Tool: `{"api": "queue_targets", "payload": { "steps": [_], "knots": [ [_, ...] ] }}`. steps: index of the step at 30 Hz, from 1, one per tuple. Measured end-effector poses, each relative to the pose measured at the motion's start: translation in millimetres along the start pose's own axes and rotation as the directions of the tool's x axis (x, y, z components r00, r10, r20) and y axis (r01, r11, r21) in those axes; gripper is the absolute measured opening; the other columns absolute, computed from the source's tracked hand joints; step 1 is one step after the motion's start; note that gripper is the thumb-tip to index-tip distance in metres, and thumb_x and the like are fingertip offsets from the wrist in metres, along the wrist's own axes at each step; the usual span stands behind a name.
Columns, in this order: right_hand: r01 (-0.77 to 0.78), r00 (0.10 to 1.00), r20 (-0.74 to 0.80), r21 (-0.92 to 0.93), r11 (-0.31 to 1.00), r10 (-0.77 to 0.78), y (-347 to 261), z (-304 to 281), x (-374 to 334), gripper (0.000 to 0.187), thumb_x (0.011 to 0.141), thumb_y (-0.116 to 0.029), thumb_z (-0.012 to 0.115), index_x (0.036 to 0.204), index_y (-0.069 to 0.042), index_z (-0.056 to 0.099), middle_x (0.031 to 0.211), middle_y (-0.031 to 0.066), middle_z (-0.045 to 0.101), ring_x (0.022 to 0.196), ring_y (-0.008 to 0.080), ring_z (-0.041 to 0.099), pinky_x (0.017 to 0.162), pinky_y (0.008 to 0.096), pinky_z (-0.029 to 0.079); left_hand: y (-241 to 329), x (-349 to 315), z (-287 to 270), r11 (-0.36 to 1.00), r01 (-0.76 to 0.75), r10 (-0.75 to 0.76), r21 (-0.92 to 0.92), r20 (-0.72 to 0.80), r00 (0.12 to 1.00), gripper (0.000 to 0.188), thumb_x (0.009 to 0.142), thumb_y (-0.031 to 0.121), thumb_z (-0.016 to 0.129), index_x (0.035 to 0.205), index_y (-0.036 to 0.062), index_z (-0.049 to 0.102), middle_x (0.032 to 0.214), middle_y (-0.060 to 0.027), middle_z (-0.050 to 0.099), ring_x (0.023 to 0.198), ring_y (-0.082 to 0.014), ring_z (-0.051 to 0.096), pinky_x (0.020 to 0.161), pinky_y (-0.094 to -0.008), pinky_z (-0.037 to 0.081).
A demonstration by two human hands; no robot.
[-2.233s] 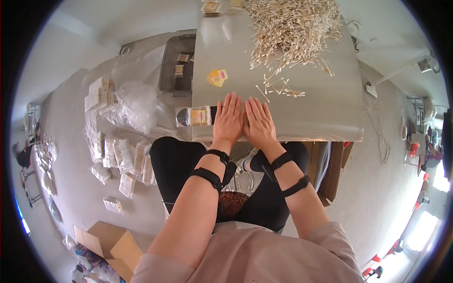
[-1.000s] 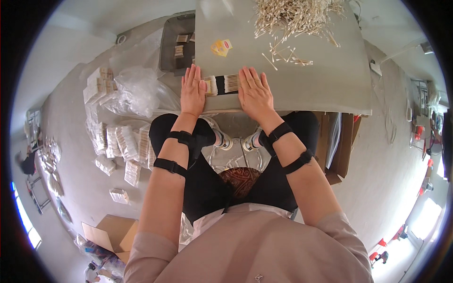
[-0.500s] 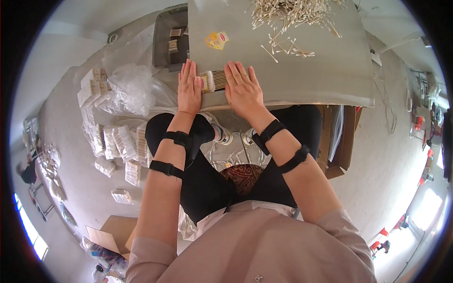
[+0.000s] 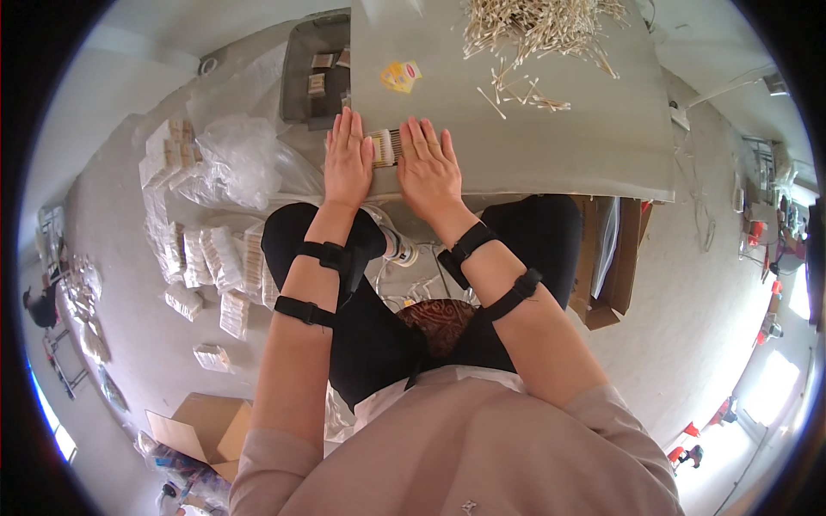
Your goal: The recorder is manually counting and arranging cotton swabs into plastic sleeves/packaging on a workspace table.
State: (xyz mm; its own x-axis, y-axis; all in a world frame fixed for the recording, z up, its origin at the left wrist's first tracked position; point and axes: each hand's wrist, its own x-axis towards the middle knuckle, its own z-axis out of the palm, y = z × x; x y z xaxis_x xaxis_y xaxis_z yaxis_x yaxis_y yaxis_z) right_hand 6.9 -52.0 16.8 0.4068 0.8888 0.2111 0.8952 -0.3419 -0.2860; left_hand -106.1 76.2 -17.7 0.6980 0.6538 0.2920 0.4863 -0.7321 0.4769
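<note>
A small row of cotton swabs (image 4: pixel 384 148) lies near the front edge of the grey table, between my two hands. My left hand (image 4: pixel 348 161) lies flat at the left end of the row, fingers stretched out. At the other end, my right hand (image 4: pixel 428 166) is flat too, its fingers straight and covering part of the swabs. Neither hand is closed round anything. Farther off on the table are a few yellow-and-white printed cards (image 4: pixel 400 76) and a large heap of loose cotton swabs (image 4: pixel 538 34), with several strays beside it.
A dark grey bin (image 4: pixel 297 99) with small packs in it stands left of the table (image 4: pixel 559 150). Clear plastic bags (image 4: pixel 237 155) and stacks of wrapped white packs (image 4: pixel 222 258) lie on the floor at left. Cardboard boxes (image 4: pixel 202 421) stand lower left and under the table's right side (image 4: pixel 615 297).
My right hand has moved left toward my left hand, narrowing the gap, so less of the swab row shows. The left hand stays almost in place.
</note>
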Motion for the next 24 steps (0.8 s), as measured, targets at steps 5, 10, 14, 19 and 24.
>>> {"api": "queue_targets", "payload": {
  "steps": [5,10,14,19,24],
  "knots": [
    [-0.048,0.997,-0.058,0.012,0.999,0.049,-5,5,0,0.055,0.092,-0.022,0.051,0.143,-0.002,0.043,0.151,0.0118,0.040,0.141,0.0277,0.035,0.117,0.0476,0.023,3,5,-1,0.999,0.033,-0.032,-0.005,0.036,0.999,0.052,0.102,0.027,0.042,0.147,0.0024,0.035,0.153,-0.0189,0.033,0.142,-0.0344,0.031,0.116,-0.0470,0.024],
    [-0.086,0.996,-0.034,0.065,0.994,0.088,-13,5,-2,0.054,0.093,-0.021,0.049,0.143,-0.001,0.041,0.151,0.0129,0.038,0.142,0.0278,0.032,0.118,0.0479,0.021,-1,2,-4,0.999,0.043,-0.043,0.000,0.048,0.998,0.052,0.102,0.028,0.041,0.147,0.0021,0.035,0.154,-0.0193,0.031,0.142,-0.0337,0.030,0.117,-0.0460,0.023],
    [-0.113,0.981,-0.111,0.328,0.938,0.157,10,7,4,0.048,0.098,-0.018,0.045,0.142,0.001,0.040,0.148,0.0159,0.042,0.139,0.0312,0.037,0.116,0.0447,0.026,10,9,-15,0.908,0.154,-0.163,-0.389,0.010,0.987,0.055,0.105,0.034,0.034,0.149,0.0013,0.030,0.156,-0.0166,0.029,0.144,-0.0291,0.029,0.118,-0.0410,0.021],
    [-0.067,0.961,-0.136,0.734,0.676,0.242,17,-1,23,0.042,0.102,-0.016,0.041,0.140,0.002,0.041,0.142,0.0200,0.047,0.132,0.0362,0.044,0.109,0.0393,0.036,28,16,-30,0.377,0.262,-0.416,-0.888,0.091,0.905,0.061,0.107,0.041,0.021,0.151,-0.0009,0.023,0.157,-0.0122,0.026,0.144,-0.0227,0.027,0.119,-0.0356,0.019],
    [-0.056,0.967,-0.113,0.778,0.625,0.228,4,3,27,0.041,0.103,-0.017,0.041,0.140,0.002,0.042,0.141,0.0208,0.048,0.130,0.0370,0.046,0.108,0.0383,0.037,25,13,-28,0.125,0.246,-0.474,-0.961,0.160,0.866,0.063,0.106,0.045,0.019,0.150,0.0000,0.025,0.155,-0.0132,0.029,0.143,-0.0254,0.030,0.120,-0.0370,0.019]
  ]
}}
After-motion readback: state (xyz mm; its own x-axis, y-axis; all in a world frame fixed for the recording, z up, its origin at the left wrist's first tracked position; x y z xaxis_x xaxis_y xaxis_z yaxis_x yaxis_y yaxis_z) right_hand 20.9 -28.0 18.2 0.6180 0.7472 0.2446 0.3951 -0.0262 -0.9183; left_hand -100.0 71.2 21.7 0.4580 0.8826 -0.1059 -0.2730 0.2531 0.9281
